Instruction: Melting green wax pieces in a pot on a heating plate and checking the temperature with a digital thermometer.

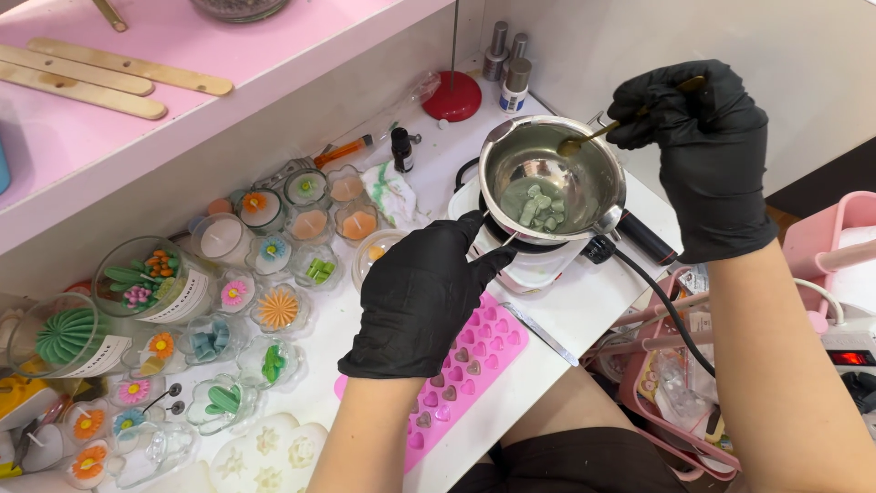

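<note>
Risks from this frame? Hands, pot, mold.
1. The pot sits on a small white heater near the table edge; the left hand rests against it, so a nudge might tip the green wax pieces out.
2. The heater's black cord hangs off the edge by the person's knee; a snag is possible.
3. The right hand holds a spoon over the pot; drips might land on the pink mold below.

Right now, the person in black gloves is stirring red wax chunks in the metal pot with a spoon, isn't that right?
Not quite: the head view shows the wax chunks in the metal pot are green, not red. The right hand does hold the spoon.
</note>
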